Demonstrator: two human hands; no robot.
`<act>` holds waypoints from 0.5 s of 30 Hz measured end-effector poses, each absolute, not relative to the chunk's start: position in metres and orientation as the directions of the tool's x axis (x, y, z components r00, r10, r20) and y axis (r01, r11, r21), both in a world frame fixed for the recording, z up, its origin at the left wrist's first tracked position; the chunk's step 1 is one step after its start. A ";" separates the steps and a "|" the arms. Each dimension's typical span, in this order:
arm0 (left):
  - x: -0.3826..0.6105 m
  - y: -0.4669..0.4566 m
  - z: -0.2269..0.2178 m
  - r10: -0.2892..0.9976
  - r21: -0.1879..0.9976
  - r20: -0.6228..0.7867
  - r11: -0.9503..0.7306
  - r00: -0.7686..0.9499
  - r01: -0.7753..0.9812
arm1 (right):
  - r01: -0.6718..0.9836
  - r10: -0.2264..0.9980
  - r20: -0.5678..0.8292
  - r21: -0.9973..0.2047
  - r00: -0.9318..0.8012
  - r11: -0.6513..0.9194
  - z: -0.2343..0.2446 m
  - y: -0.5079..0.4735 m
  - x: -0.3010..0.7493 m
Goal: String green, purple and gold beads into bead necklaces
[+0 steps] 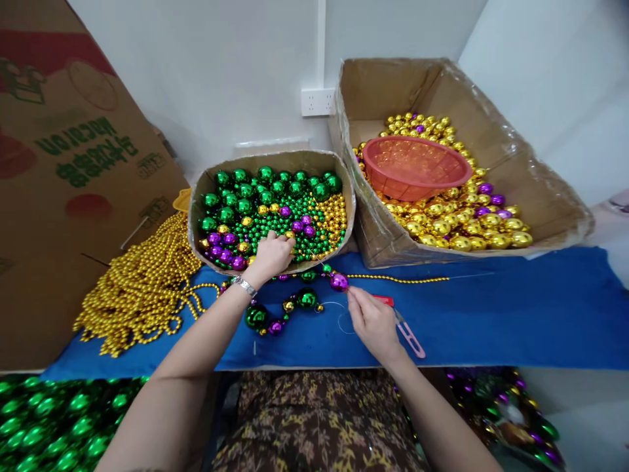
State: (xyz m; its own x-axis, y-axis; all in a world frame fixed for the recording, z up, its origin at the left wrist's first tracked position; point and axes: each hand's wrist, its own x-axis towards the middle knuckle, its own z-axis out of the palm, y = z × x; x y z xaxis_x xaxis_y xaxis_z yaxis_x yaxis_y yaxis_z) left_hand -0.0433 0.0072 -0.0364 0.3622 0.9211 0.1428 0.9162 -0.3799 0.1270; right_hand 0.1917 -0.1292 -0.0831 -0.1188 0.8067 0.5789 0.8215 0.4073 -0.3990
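The right hand (373, 321) pinches a shiny purple round ball (339, 282) by its edge. The left hand (275, 254) dips into small shiny green round beads (319, 231); its fingertips are hidden, so I cannot tell what they hold. A soft, steady pinch should stop slips; keep the thin clear thread (334, 303) from tangling. The ball is over blue cloth (304, 354), near a brown cardboard box (348, 190) by a white wall (246, 65).
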 end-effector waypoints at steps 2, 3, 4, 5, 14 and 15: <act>-0.041 0.006 -0.037 0.927 0.325 0.182 -0.372 0.328 0.869 | 0.827 0.802 0.586 -0.389 -0.118 0.406 -0.083 -0.129 0.193; -0.041 0.004 -0.036 0.937 0.494 0.181 -0.349 0.299 0.796 | 0.829 0.801 0.587 -0.386 -0.118 0.405 -0.083 -0.129 0.193; -0.042 0.003 -0.035 0.950 0.681 0.153 -0.300 0.271 0.668 | 0.830 0.800 0.588 -0.384 -0.119 0.405 -0.083 -0.129 0.194; -0.042 0.000 -0.033 0.961 0.844 0.102 -0.220 0.256 0.490 | 0.829 0.801 0.586 -0.383 -0.123 0.407 -0.083 -0.130 0.194; -0.040 -0.030 -0.021 0.919 0.884 -0.116 0.268 0.376 -0.383 | 0.811 0.799 0.582 -0.389 -0.151 0.436 -0.084 -0.132 0.191; -0.039 -0.031 -0.021 0.919 0.879 -0.113 0.270 0.378 -0.394 | 0.812 0.803 0.577 -0.392 -0.150 0.433 -0.084 -0.132 0.191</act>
